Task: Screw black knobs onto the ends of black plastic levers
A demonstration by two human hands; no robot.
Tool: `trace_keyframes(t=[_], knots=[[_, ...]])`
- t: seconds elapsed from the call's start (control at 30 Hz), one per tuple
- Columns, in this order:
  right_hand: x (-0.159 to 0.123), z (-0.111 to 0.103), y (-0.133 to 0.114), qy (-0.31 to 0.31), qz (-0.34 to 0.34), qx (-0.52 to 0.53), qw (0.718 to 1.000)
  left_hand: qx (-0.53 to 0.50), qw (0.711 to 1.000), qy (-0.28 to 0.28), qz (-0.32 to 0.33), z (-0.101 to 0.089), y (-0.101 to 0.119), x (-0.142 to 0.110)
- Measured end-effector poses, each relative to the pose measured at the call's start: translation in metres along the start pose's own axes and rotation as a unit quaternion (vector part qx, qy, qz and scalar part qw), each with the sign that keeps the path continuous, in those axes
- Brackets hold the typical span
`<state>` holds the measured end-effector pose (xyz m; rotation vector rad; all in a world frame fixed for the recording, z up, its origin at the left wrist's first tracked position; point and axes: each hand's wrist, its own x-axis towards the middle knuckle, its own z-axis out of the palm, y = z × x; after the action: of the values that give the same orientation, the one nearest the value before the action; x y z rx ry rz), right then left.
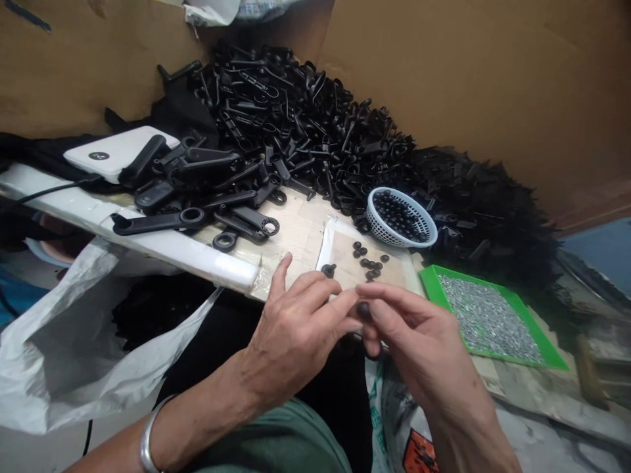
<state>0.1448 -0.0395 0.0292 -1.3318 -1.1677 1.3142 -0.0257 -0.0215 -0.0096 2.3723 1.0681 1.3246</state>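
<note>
1. From where my fingers meet, a great heap of black plastic parts fills 11 o'clock, leaning towards brown boarding behind it.
2. A white bag gapes at 9 o'clock, dark contents inside it.
3. Out at 10 o'clock lies a looser cluster of black lever-shaped parts, several with ringed ends.
4. A green tray sits at 3 o'clock, filled with small silvery metal pieces.
5. My right hand comes in from 4 o'clock, thumb and fingers pinched together on a small piece.
6. My left hand reaches in from 8 o'clock, index finger and thumb brought close at that piece, the little finger raised; I cannot tell whether it grips anything.
7. A white box-like device lies at 10 o'clock, partly under a lever.
8. A pale blue basket of black pieces stands at 1 o'clock.
9. At 12 o'clock, small round black pieces are scattered on a board.
10. The small dark piece is at my right fingertips, details blurred.
</note>
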Motion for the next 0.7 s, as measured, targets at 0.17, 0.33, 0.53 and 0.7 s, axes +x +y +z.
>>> trace_keyframes(t=[0.17,0.33,0.53,0.7], knots=[[0.005,-0.009,-0.009,0.053,0.049,0.073,0.995,0.072,0.994,-0.071,0.039,0.002,-0.009,-0.014],[0.010,-0.013,-0.013,0.084,0.101,0.104,0.986,0.114,0.985,-0.090,0.088,0.018,-0.020,-0.025],[0.012,-0.012,-0.011,0.093,0.110,0.112,0.983,0.125,0.983,-0.058,0.123,0.021,-0.025,-0.023],[0.014,-0.016,-0.006,0.111,0.002,0.010,0.994,0.124,0.980,-0.063,0.141,0.016,-0.022,-0.023]])
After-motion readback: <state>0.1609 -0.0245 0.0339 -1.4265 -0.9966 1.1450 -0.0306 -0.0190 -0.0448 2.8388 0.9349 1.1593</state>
